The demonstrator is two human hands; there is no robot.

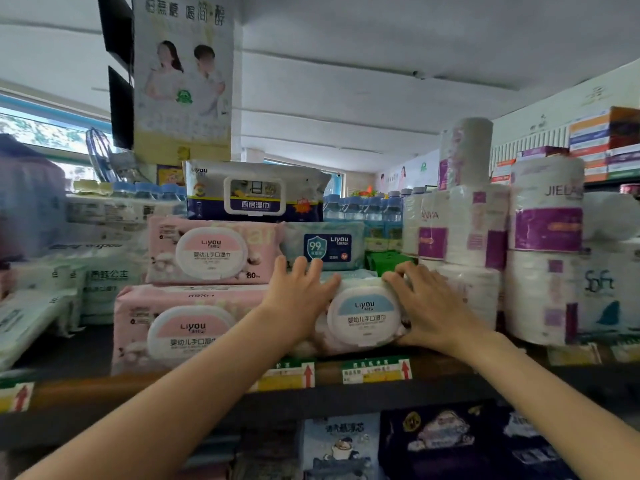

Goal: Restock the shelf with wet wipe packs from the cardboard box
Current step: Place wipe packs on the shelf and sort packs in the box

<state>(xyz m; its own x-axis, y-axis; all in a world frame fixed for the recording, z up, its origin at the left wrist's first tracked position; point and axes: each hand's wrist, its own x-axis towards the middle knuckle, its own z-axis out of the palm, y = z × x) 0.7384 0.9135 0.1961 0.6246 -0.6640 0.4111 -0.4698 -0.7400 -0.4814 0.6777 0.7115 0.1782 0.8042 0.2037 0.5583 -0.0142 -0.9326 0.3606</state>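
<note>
Wet wipe pack with blue lid (363,315) lies on the shelf (450,379), near the front edge, between both hands. Left hand (298,299) rests on its left end w/ fingers straight and spread, palm down. Right hand (429,306) holds the right end, fingers curled over the top edge, thumb under the lid side. Both forearms reach up from below. Pink packs (183,327) touch it on the left; paper rolls (540,292) stand just beside on the right, so there is little room sideways. Price labels (375,370) hang on the shelf front.
</note>
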